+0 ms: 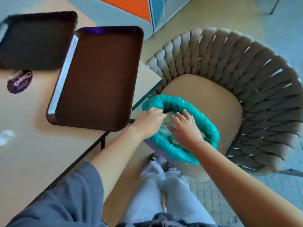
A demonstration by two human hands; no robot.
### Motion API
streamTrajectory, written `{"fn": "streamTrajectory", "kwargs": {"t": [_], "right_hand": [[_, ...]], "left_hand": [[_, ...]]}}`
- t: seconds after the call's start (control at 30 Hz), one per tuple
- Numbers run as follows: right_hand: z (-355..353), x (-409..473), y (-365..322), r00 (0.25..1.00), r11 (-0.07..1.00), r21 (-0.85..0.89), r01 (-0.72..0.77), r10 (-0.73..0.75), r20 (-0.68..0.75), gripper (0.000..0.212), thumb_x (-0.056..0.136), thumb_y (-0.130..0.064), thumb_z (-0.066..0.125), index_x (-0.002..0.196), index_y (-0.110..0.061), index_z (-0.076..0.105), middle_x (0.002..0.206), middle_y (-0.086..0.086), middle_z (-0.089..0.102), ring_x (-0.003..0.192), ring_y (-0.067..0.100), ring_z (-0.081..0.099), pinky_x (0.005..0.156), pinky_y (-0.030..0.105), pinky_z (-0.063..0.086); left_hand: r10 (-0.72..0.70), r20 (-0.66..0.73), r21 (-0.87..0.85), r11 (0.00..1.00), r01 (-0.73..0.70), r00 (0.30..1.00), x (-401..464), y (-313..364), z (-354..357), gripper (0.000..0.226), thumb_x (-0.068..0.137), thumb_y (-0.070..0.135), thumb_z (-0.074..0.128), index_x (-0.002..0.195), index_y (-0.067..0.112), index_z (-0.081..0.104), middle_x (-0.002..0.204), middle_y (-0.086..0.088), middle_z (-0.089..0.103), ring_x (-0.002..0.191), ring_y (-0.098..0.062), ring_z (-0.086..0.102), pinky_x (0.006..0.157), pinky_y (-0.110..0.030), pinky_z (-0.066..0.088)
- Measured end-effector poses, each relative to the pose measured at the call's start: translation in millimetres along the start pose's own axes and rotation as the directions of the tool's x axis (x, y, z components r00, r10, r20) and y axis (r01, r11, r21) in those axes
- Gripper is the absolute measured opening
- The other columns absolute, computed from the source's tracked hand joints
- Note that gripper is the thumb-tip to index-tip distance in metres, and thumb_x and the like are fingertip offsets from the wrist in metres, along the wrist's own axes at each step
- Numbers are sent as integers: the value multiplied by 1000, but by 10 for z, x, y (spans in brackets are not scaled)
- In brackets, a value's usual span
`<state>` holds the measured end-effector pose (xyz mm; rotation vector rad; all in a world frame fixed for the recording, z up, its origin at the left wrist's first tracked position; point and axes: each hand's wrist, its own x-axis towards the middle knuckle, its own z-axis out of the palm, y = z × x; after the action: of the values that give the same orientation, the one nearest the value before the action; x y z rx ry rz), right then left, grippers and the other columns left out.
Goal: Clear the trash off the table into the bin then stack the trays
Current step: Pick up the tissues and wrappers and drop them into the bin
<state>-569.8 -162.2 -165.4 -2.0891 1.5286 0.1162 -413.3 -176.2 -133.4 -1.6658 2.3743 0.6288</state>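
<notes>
Both my hands reach over a bin lined with a teal bag (211, 128) beside the table's corner. My left hand (148, 122) hovers over the bin's left rim, fingers curled on a piece of pale crumpled trash (167, 122) that lies in the bin's mouth. My right hand (185, 128) is spread flat over the same trash, fingers straight. Two brown trays lie on the table: one (96, 77) near the corner, the other (36, 40) at the far left. A purple wrapper (19, 82) lies by the left tray. White crumpled paper (6, 135) sits at the left edge.
A woven grey chair (237, 68) with a tan seat stands right behind the bin. The wooden table (41, 153) has a dark metal edge running toward my body. My legs and shoes (155, 157) are just below the bin.
</notes>
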Motion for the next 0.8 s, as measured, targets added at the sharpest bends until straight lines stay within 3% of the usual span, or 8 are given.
{"fn": "streamTrajectory", "kwargs": {"t": [0.17,0.3,0.4,0.57,0.8], "right_hand": [[-210,-151,-292,990,995,30,96,-93,-108,50,94,-31,50,137,-8,42,149,18,31,141,37,19,115,47,16],[-406,-216,-693,954,975,-32,218,-220,-205,48,93,-25,53,136,-7,43,148,19,33,139,39,25,113,49,21],[-496,-240,-1082,907,946,-46,320,-320,-276,47,90,-22,57,133,-5,47,143,22,40,134,42,32,109,53,29],[-481,-333,-1877,856,893,-74,444,-447,-260,49,93,-25,53,138,-10,41,148,15,34,140,35,25,113,48,24],[-60,-586,-3144,791,807,-56,588,-588,-172,50,98,-29,41,145,-18,28,154,6,23,144,26,13,118,43,16]], "left_hand": [[-44,-255,-13,999,41,966,-483,-20,-194,38,91,13,50,129,12,52,142,-11,43,134,-28,35,104,-41,34],[-119,-427,-56,993,105,897,-901,-119,-356,41,82,6,61,122,8,59,138,-17,48,126,-33,45,96,-45,45],[-205,-532,-120,979,167,822,-1271,-239,-448,42,80,2,62,122,6,59,139,-18,47,125,-36,46,95,-46,45],[-370,-606,-197,927,318,704,-2017,-527,-423,46,88,6,55,133,12,50,149,-11,34,136,-28,32,105,-42,37],[-580,-637,-315,797,515,507,-3249,-1201,-332,46,85,10,61,129,10,52,145,-13,40,133,-30,38,99,-44,40]]}}
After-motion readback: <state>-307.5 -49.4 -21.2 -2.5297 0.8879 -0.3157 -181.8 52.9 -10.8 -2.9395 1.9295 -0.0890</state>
